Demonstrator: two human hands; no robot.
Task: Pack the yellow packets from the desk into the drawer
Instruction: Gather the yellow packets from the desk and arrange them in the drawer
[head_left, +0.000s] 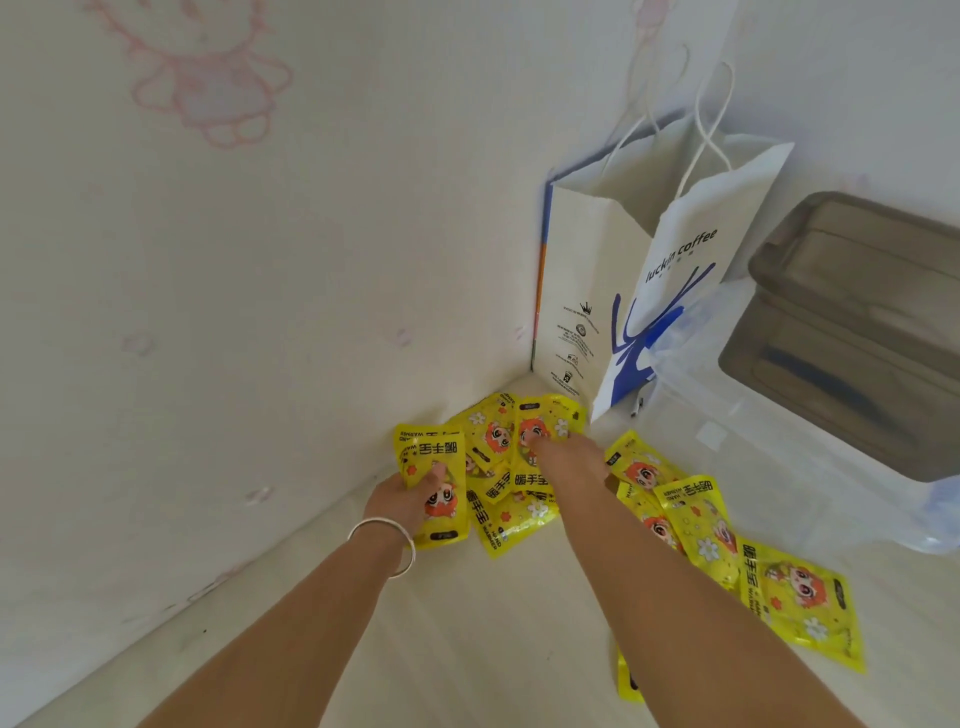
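Head view: my left hand (402, 501) grips one yellow packet (434, 483) at the wall (234, 312), my right hand (563, 452) rests on the packets (511, 470) heaped on the desk (457, 639) before a paper bag (670, 270).

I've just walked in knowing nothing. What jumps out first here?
Bright yellow packets lie scattered in the desk's corner by the wall. The left hand grips one packet, and the right hand reaches into the pile. Behind them stands a white Luckin Coffee paper bag.
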